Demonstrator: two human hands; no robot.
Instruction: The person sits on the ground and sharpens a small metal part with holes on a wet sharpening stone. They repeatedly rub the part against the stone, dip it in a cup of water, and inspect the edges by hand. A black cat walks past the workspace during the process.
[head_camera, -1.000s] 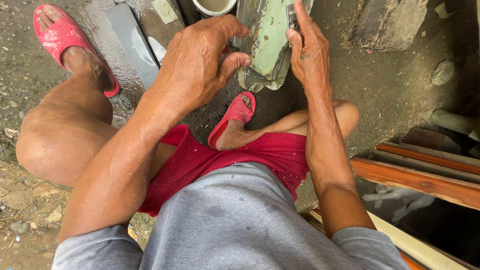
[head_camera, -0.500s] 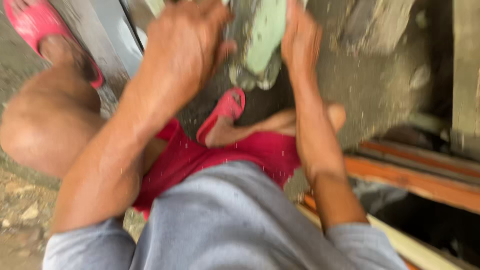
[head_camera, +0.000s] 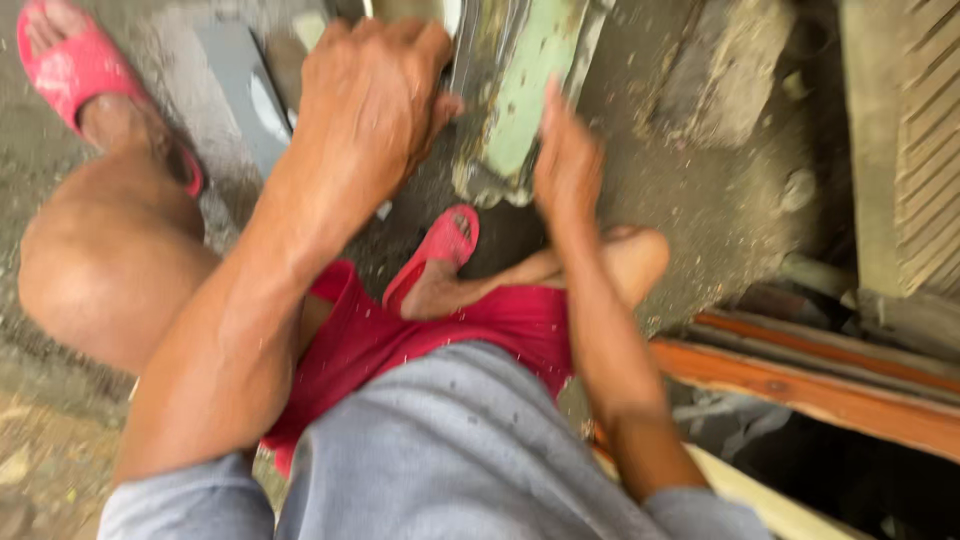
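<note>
- Left of the pale green slab (head_camera: 525, 95), a red sandal (head_camera: 75, 65) sits on a foot on the wet ground.
- The left hand (head_camera: 375, 100) curls against the slab's left edge; whether its grip has closed on it I cannot tell.
- The slab stands on the ground beyond a second red sandal (head_camera: 440, 245).
- The right hand (head_camera: 565, 165), blurred, is flat and open just right of the slab.
- Further right lie orange-brown wooden boards (head_camera: 800, 385).

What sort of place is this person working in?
Probably a rough outdoor work spot or yard, not a tidy workshop. The person sits low on gritty, wet concrete ground in red sandals, with the left hand at a worn green slab and weathered wooden planks alongside.
</note>
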